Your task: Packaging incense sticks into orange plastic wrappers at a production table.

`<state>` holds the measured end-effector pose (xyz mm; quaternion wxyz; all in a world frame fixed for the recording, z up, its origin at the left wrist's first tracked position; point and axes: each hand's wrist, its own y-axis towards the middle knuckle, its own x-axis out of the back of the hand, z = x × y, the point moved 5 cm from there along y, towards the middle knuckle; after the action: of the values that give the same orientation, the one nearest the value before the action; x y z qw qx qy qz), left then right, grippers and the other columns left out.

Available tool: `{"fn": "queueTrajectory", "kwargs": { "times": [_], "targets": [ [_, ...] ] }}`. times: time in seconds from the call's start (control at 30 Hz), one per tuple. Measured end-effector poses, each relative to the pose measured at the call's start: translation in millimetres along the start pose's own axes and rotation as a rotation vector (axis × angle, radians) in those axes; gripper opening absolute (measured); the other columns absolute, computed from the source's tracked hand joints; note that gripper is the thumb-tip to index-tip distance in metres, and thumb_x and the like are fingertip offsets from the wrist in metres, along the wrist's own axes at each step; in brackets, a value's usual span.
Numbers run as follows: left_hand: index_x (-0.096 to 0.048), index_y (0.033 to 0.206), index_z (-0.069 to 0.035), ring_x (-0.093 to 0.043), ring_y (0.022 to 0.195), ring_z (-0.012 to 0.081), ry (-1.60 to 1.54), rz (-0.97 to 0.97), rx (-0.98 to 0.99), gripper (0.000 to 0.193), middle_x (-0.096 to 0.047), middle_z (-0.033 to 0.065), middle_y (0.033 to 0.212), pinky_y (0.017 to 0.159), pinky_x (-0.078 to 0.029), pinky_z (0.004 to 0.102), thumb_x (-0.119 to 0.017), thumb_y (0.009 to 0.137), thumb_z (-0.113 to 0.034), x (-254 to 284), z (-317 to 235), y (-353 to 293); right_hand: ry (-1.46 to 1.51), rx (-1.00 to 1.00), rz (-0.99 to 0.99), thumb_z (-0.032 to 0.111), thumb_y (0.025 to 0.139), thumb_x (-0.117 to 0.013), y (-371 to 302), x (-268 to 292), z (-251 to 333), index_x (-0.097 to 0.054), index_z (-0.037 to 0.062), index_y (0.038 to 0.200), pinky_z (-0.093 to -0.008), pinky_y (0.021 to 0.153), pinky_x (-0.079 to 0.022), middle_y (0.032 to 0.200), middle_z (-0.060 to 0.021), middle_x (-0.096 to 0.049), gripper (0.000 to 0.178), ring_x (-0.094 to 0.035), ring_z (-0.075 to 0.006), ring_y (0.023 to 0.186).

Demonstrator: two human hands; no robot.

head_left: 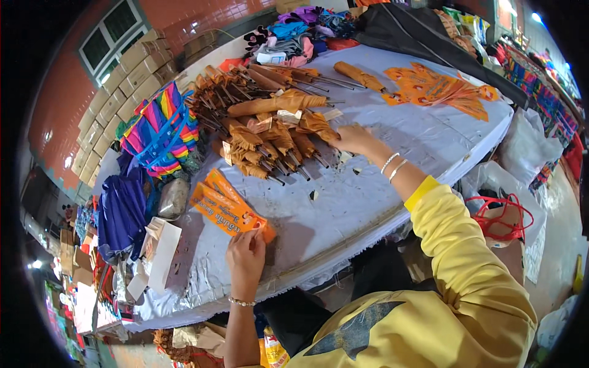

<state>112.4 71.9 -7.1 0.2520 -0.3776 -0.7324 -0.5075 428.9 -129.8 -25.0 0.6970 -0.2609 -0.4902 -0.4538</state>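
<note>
**Left hand on the orange sleeves, right hand at the umbrella heap**

Nearest you, your left hand (245, 254) sits at about 7 o'clock from the table's middle, fingers closed on the near end of a small stack of flat orange sleeves (228, 210). The stack lies on the white-covered table (368, 202) and slants away toward 11 o'clock. A bead bracelet circles that wrist.

At 9 o'clock from the sleeves, off the table's left edge, lie white paper slips (161, 251) and a bundle of dark blue cloth (123, 208). Beyond those, at 10 o'clock, stands a rainbow-striped bundle (161, 130) tied with blue straps.

Farther out, your right hand (354, 138) reaches from the yellow sleeve (454, 245) toward 12 o'clock. It rests palm down at the right edge of a heap of folded orange-brown umbrellas (270, 126), fingertips touching the nearest one; whether it grips anything you cannot tell from here. The heap crowds the table's middle, its metal shaft tips pointing toward you and to the right, and paper tags lie among the canopies.

At 1 o'clock past the hand, more orange sleeves fan out flat (438, 89). At 3 o'clock, beside the table, hangs a bag with red handles (503, 221). Farthest, at 12 o'clock, lies a pile of mixed coloured cloth (294, 37), and stacked cardboard boxes (123, 86) line the red wall at 10 o'clock.
</note>
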Motion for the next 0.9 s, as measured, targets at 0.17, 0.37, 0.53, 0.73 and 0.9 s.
{"fn": "queueTrajectory", "kwargs": {
  "times": [0.17,0.37,0.53,0.73,0.9],
  "targets": [
    [-0.062,0.085,0.003,-0.056,0.057,0.0235,-0.045,-0.059,0.015,0.009,-0.059,0.0141,0.071,0.054,-0.044,0.0317,-0.062,0.078,-0.003,1,0,-4,-0.126,0.088,-0.202,0.027,0.074,-0.058,-6,27,24,-0.048,0.0056,0.116,-0.0551,0.084,-0.036,0.118,-0.0179,-0.054,0.048,-0.048,-0.0335,0.114],
    [-0.062,0.082,0.001,-0.056,0.06,0.0247,-0.09,-0.048,0.022,0.008,-0.058,0.0121,0.069,0.056,-0.045,0.0328,-0.064,0.076,-0.004,-2,-6,-4,-0.076,0.147,-0.593,0.028,0.072,-0.058,49,34,14,-0.062,0.0014,0.096,-0.0495,0.078,-0.041,0.105,-0.0184,-0.061,0.036,-0.056,-0.0314,0.101],
    [-0.063,0.081,0.0,-0.056,0.061,0.0258,-0.145,-0.02,0.068,0.011,-0.06,0.0104,0.07,0.056,-0.045,0.0327,-0.067,0.074,-0.006,0,-4,-5,-0.102,0.124,-0.117,0.036,0.073,-0.062,66,26,24,-0.061,-0.0019,0.084,-0.0424,0.064,-0.044,0.079,-0.0153,-0.062,0.039,-0.06,-0.0285,0.076],
    [-0.065,0.09,0.0,-0.057,0.061,0.0174,-0.239,0.019,0.053,0.019,-0.062,0.0096,0.075,0.057,-0.046,0.0278,-0.072,0.074,-0.009,1,-2,-5,0.321,0.216,-0.104,0.045,0.069,-0.067,-38,85,-22,-0.06,-0.0001,0.065,-0.0329,0.048,-0.032,0.052,-0.0049,-0.046,0.045,-0.044,-0.0135,0.05],
    [-0.049,0.125,-0.002,-0.057,0.082,0.0164,-1.189,-0.141,0.376,0.051,-0.061,0.0065,0.103,0.075,-0.047,0.0327,-0.065,0.084,-0.028,5,26,-6,0.565,0.22,0.076,0.043,0.071,-0.069,-183,71,-21,-0.065,0.0022,0.073,-0.0285,0.048,-0.035,0.056,0.0001,-0.051,0.041,-0.046,-0.0107,0.052]
  ]
}}
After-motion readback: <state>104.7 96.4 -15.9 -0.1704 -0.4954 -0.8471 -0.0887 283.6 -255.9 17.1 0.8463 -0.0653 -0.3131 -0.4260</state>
